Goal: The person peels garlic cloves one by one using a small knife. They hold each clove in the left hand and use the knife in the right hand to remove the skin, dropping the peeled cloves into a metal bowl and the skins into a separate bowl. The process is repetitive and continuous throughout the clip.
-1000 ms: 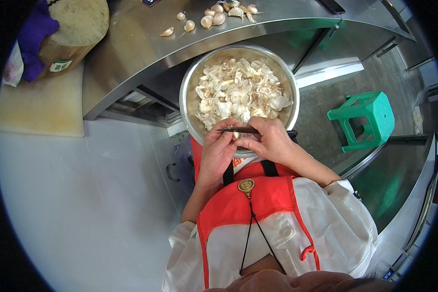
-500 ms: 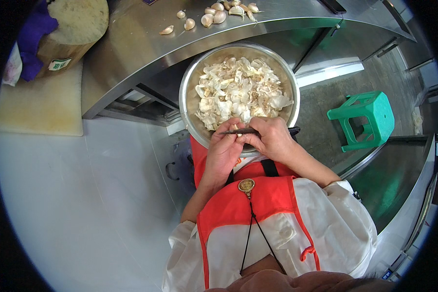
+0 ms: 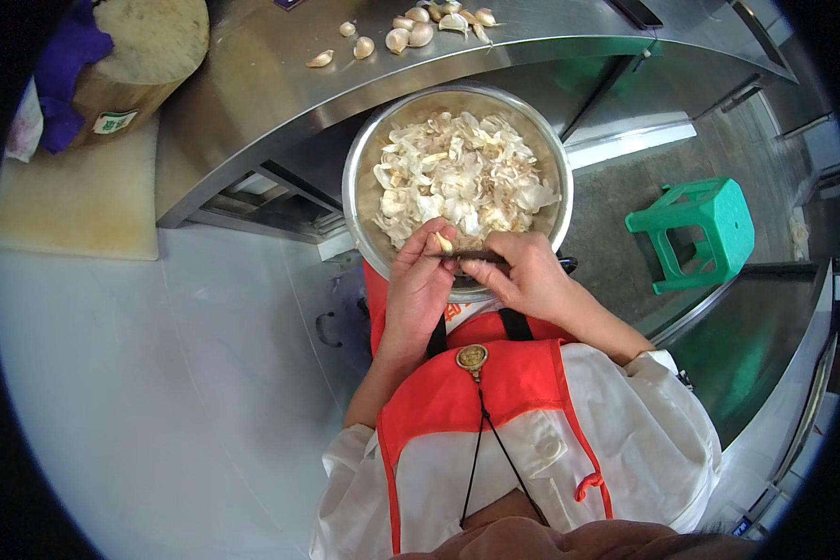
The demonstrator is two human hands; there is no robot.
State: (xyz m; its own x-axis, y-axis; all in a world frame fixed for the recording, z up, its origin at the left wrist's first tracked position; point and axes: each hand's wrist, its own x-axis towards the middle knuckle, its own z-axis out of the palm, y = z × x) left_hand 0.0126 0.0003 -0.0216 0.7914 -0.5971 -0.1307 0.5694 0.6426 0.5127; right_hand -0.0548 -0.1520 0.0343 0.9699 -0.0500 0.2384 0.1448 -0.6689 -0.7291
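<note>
A round steel bowl full of pale garlic skins rests on my lap, under the edge of a steel counter. My left hand pinches a small garlic clove over the bowl's near rim. My right hand grips a dark knife with its blade lying across toward the clove. Both hands touch at the fingertips. I wear a red apron over white sleeves.
Several unpeeled garlic cloves lie on the steel counter beyond the bowl. A round wooden chopping block and a pale cutting board sit at the upper left. A green plastic stool stands on the floor at right.
My hands stay at the bowl's near rim. The left hand's fingers have shifted a little, and the clove shows more clearly against the knife blade.
</note>
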